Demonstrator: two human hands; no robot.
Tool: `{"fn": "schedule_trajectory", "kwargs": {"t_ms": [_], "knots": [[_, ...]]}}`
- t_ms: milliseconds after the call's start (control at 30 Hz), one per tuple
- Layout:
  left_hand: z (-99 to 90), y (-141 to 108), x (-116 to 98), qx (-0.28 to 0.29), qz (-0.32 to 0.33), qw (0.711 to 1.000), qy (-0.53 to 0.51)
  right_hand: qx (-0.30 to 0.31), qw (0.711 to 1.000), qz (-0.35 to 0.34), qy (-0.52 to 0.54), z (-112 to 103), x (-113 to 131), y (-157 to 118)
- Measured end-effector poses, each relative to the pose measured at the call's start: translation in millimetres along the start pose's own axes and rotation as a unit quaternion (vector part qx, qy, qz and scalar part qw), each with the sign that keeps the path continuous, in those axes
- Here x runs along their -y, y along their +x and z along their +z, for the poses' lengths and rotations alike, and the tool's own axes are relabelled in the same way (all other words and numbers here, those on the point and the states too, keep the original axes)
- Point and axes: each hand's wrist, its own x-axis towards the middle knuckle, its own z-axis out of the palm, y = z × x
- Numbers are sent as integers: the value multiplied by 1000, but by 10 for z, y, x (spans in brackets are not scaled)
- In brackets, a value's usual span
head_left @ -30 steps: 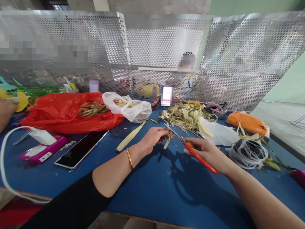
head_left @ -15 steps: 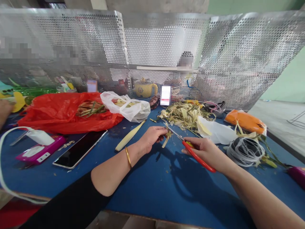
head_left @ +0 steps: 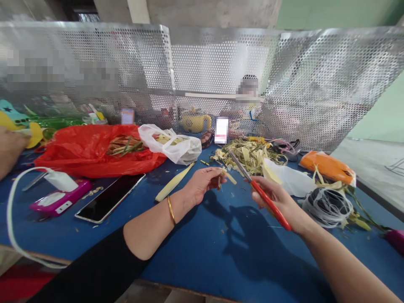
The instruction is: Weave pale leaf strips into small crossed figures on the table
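My left hand (head_left: pixel 205 184) is closed in a pinch on a small piece of dried plant husk (head_left: pixel 230 177), with a pale strip sticking out to the right. My right hand (head_left: pixel 276 198) grips red-handled scissors (head_left: pixel 268 201). Their blades point up and away, apart from the husk piece, and look closed. Just beyond the blades lies a heap of dry husk scraps (head_left: pixel 249 153). A longer pale husk (head_left: pixel 175 183) rests on the blue table (head_left: pixel 195 256), left of my left wrist.
Left are a red plastic bag (head_left: pixel 72 147) of dried strips, a white bag (head_left: pixel 176 147), a phone (head_left: pixel 110 200) and a purple power strip (head_left: pixel 61 198). Right are a coil of clear line (head_left: pixel 328 206) and an orange packet (head_left: pixel 328 166). Another person's hand (head_left: pixel 11 151) shows far left.
The scissors have moved right, away from the piece in my left hand, and their blades have closed. The pale strip now points right instead of down. The view has shifted slightly.
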Motion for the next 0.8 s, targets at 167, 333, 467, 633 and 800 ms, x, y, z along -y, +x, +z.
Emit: {"fn": "schedule_trajectory", "kwargs": {"t_ms": [167,333,467,633,800], "knots": [[-16,33,-9,-63,56,995,-49,88,995,17,-37,-8,7,-47],[-14,45,-31,-84,82,990,-81,50,984,54,-160,-24,-65,-21],[1,36,-29,-82,81,988,-100,7,970,64,-234,-25,-94,17],[11,22,-11,-49,72,991,-103,-14,964,39,-264,-18,-75,27],[32,4,-29,-40,71,990,-113,-16,960,0,-279,-33,-95,24]]}}
